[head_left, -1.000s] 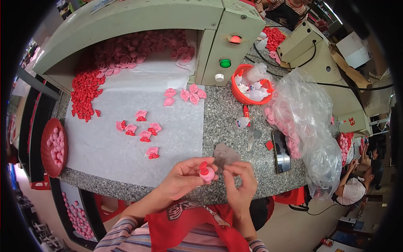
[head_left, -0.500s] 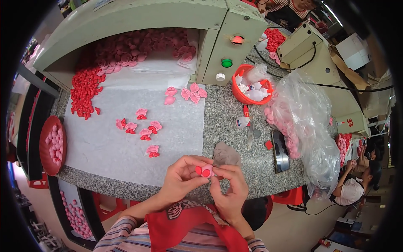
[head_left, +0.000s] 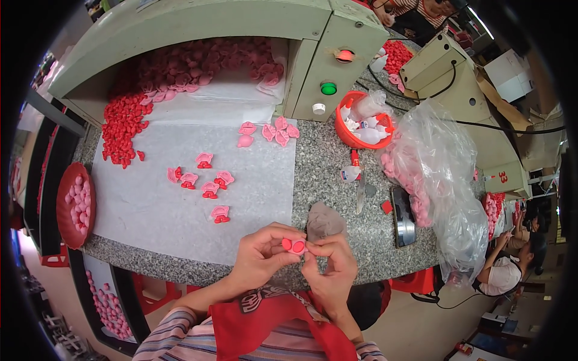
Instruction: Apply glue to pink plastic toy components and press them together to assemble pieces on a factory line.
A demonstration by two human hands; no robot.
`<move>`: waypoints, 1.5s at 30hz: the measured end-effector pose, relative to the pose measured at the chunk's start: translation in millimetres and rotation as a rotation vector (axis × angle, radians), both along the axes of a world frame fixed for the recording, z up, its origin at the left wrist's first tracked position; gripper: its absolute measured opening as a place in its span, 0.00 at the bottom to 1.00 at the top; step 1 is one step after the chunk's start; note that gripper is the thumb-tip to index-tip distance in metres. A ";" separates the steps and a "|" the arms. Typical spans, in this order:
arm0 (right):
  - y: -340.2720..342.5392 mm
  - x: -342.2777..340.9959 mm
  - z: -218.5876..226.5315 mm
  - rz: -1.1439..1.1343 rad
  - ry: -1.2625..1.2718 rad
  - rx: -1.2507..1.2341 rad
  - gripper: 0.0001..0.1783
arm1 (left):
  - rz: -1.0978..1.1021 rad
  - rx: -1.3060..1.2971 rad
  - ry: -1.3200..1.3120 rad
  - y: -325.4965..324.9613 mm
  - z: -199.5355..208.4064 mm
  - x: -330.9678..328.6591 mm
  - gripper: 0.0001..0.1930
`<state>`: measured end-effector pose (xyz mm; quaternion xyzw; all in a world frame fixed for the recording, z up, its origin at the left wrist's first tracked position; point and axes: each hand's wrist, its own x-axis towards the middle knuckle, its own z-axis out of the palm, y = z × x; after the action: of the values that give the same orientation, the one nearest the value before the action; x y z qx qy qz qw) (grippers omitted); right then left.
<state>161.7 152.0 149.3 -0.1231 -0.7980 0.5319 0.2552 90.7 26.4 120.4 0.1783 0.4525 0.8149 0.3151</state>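
**First:** Where is the work centered?

**Second:** A small pink-and-red piece is held in the lower middle of the frame, above the near edge of a speckled grey worktop.

**First:** Who has it?

**Second:** The left hand, nearly closed, pinches the piece between the thumb below and a bent forefinger above.

**First:** And the right hand?

**Second:** Half curled, with thumb and forefinger drawn almost together at the piece's right side. The fingertips touch it; whether they also grip it cannot be told. A crumpled grey item lies just beyond.

**First:** What escapes the lens?

**Second:** Fingers cover the back of the piece, and both palms are largely out of sight. At upper left, a heap of pink parts recedes into shadow under a pale green machine. At right, folds of a clear plastic bag blur more pink pieces. At upper right, a person in stripes is cut off by the frame's top edge.
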 end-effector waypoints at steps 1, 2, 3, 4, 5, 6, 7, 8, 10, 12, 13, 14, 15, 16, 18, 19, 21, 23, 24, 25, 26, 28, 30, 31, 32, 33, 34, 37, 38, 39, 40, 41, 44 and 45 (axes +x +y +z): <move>-0.3 0.4 -0.4 -0.004 -0.005 -0.012 0.09 | -0.008 -0.010 0.003 0.0 -0.4 0.0 0.16; -0.7 1.0 -0.8 -0.008 -0.009 -0.025 0.09 | -0.016 -0.020 0.006 0.0 -0.7 0.0 0.16; -1.3 2.1 -1.6 -0.007 -0.010 -0.025 0.09 | -0.015 -0.020 0.006 0.3 -1.4 0.1 0.16; -1.9 3.4 -2.5 0.004 -0.021 -0.067 0.09 | -0.020 -0.013 -0.013 1.0 -2.1 0.4 0.16; -2.2 3.9 -3.0 0.015 -0.033 -0.108 0.09 | -0.025 -0.006 -0.032 1.6 -2.5 0.6 0.16; -1.6 3.7 -2.6 0.016 -0.033 -0.109 0.09 | -0.024 -0.006 -0.032 1.9 -1.8 0.9 0.16; -0.1 3.2 -2.0 0.018 -0.030 -0.122 0.08 | -0.055 -0.017 -0.088 2.0 -0.6 0.9 0.17; 1.6 2.8 -1.4 0.020 -0.028 -0.136 0.08 | -0.085 -0.028 -0.144 1.8 0.9 0.7 0.18; 10.4 3.6 -3.8 0.097 -0.006 -0.070 0.10 | -0.087 -0.036 -0.117 2.7 8.7 -3.4 0.18; 12.6 0.1 -2.1 0.180 0.016 -0.007 0.13 | -0.081 -0.046 -0.089 1.9 10.1 -5.0 0.19; 11.0 -4.0 2.8 0.155 0.053 0.011 0.21 | -0.063 -0.044 -0.036 0.6 8.9 -5.4 0.19; 9.1 -7.4 5.1 0.131 0.091 0.028 0.30 | -0.044 -0.041 0.018 -0.5 8.0 -5.6 0.19; 8.2 -8.8 2.9 0.138 0.088 0.029 0.30 | -0.037 -0.040 0.015 -0.4 10.9 -4.9 0.19; 7.1 -10.3 -1.9 0.191 0.046 -0.035 0.39 | -0.030 -0.094 0.075 0.0 16.3 -4.2 0.18; 1.1 -12.7 -10.5 0.253 0.001 -0.097 0.48 | -0.015 -0.147 0.133 0.2 18.4 -3.4 0.17; -4.2 -12.8 -14.3 0.334 0.020 -0.279 0.51 | 0.020 -0.191 0.342 0.2 16.8 -3.2 0.16; -6.3 -12.2 -24.3 0.423 0.034 -0.464 0.54 | 0.064 -0.241 0.549 -1.2 13.9 -2.4 0.15; -5.4 -11.9 -35.8 0.437 0.058 -0.298 0.52 | 0.099 -0.246 0.540 -3.3 11.5 -0.7 0.15; -6.9 -11.2 -37.7 0.441 0.056 -0.298 0.52 | 0.103 -0.247 0.538 -3.7 10.2 -0.9 0.15; -8.9 -10.6 -39.1 0.423 0.069 -0.321 0.50 | 0.107 -0.244 0.549 -3.8 9.1 -1.4 0.15; -10.3 -10.4 -39.6 0.404 0.083 -0.344 0.49 | 0.110 -0.240 0.560 -3.9 8.8 -1.8 0.15; -10.1 -11.6 -35.1 0.398 0.022 -0.453 0.48 | 0.097 -0.283 0.475 -1.3 11.1 -2.5 0.16; -8.9 -11.0 -31.8 0.391 -0.039 -0.559 0.48 | 0.085 -0.325 0.391 1.4 14.9 -3.2 0.17; -7.9 -9.2 -31.1 0.376 -0.021 -0.649 0.47 | 0.122 -0.353 0.421 2.6 17.0 -3.7 0.18; -6.8 -8.2 -30.1 0.359 -0.003 -0.738 0.46 | 0.160 -0.381 0.451 3.3 18.2 -4.4 0.19; -5.6 -8.3 -27.7 0.361 -0.004 -0.736 0.46 | 0.163 -0.379 0.450 2.9 19.0 -5.5 0.19; -4.4 -8.7 -24.8 0.365 0.000 -0.765 0.44 | 0.203 -0.460 0.512 2.3 19.5 -6.9 0.19; -7.0 -7.6 -20.1 0.340 -0.089 -0.840 0.38 | 0.290 -0.559 0.615 -0.2 19.4 -8.1 0.17; -8.5 -7.1 -19.9 0.304 -0.180 -0.885 0.34 | 0.328 -0.577 0.659 -1.3 19.0 -8.5 0.16; -8.6 -6.7 -20.3 0.307 -0.180 -0.883 0.34 | 0.332 -0.575 0.659 -0.9 18.0 -8.6 0.16; -8.6 -6.6 -21.4 0.322 -0.197 -0.893 0.31 | 0.378 -0.586 0.767 -0.2 16.1 -8.8 0.16; -8.7 -7.1 -22.0 0.338 -0.213 -0.903 0.29 | 0.425 -0.597 0.874 0.0 15.1 -9.0 0.16; -10.9 -9.4 -21.4 0.380 -0.167 -0.961 0.29 | 0.430 -0.575 0.891 -1.2 15.6 -9.7 0.17; -11.1 -9.7 -21.9 0.381 -0.165 -0.959 0.29 | 0.432 -0.574 0.893 -1.6 17.2 -10.1 0.17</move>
<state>151.9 140.9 127.4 -0.1203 -0.4905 0.8631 0.0051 80.6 24.8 137.6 0.3162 0.7710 0.5510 -0.0444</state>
